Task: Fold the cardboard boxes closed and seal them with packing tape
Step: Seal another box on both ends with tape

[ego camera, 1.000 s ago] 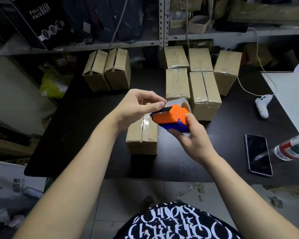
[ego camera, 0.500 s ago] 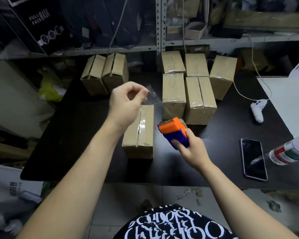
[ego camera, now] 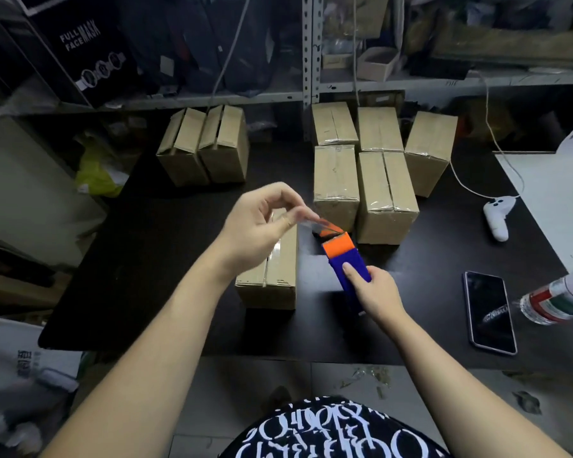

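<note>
- Right grip (ego camera: 374,292): clenched round dispenser (ego camera: 346,259) handle, thumb laid on top. Dispenser held low, just right of box (ego camera: 272,279); contact with worktop (ego camera: 129,276) cannot be told.
- Left grip (ego camera: 255,223): tape (ego camera: 315,223) end pinched between thumb and fingertips, above box.
- Tape judged thin, sticky, prone to self-folding. To be held at free end only and kept taut.
- Box: flaps closed, centre seam taped. Judged light, stiff. To be steadied by side walls.
- Far right: sealed boxes (ego camera: 387,193), five grouped.
- Far left: untaped boxes (ego camera: 205,147), two, seams apparently bare.
</note>
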### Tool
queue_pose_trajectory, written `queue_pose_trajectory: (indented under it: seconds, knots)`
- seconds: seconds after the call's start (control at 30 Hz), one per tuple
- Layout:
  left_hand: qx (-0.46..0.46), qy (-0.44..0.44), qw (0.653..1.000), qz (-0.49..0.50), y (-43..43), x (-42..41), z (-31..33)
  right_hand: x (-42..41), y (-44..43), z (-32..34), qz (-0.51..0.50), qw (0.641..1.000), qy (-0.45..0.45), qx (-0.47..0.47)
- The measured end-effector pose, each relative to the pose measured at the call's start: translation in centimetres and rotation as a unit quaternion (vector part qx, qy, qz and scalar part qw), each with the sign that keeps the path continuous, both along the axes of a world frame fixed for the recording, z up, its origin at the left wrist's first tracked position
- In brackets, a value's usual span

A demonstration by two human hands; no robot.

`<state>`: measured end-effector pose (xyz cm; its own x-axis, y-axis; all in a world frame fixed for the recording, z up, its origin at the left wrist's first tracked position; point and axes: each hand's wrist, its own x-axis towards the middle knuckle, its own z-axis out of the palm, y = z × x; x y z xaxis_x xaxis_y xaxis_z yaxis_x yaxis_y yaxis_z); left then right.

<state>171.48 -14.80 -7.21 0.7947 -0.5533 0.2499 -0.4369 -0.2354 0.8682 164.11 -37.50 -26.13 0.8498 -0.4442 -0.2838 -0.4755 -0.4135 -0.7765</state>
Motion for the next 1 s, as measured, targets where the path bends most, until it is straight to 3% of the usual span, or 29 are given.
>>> queue_pose_trajectory:
  seconds: [0.1,0.2,0.27,0.43,0.6,0.7,0.77,0.83,0.93,1.0]
  knots:
    - [-0.021,0.014,1.000,0.007,0.0,-1.3,-1.2,1.5,0.5,0.8,-0.036,0.999,0.039,0.006]
    - [-0.117,0.030,0.992,0.019,0.1,-2.6,-1.4,2.2,0.5,0.5,-0.098,0.990,0.101,0.031]
    - [-0.128,0.021,0.991,0.029,0.2,-3.4,-1.2,1.8,0.6,0.4,-0.073,0.986,0.131,-0.078]
    - [-0.149,0.076,0.983,0.077,0.3,-3.8,-1.1,0.6,3.1,0.3,0.036,0.945,0.067,-0.319]
    - [-0.136,0.110,0.979,0.101,1.1,-4.1,-0.3,-0.8,2.6,-2.3,0.095,0.956,0.068,-0.267]
    - [-0.130,0.106,0.979,0.119,1.8,-4.2,0.1,-0.7,2.5,0.0,0.046,0.960,0.036,-0.274]
    - [-0.129,0.099,0.979,0.124,2.1,-4.3,0.4,-0.6,3.1,2.7,-0.038,0.980,-0.063,-0.183]
    - [-0.116,0.099,0.979,0.132,2.2,-4.3,0.5,0.0,4.1,5.9,-0.046,0.983,-0.175,0.002]
    - [-0.088,0.104,0.979,0.149,2.2,-4.1,0.4,1.4,6.1,10.1,0.153,0.929,-0.262,0.212]
    - [-0.091,0.107,0.976,0.164,2.3,-4.0,0.3,1.7,7.3,11.6,0.244,0.894,-0.256,0.276]
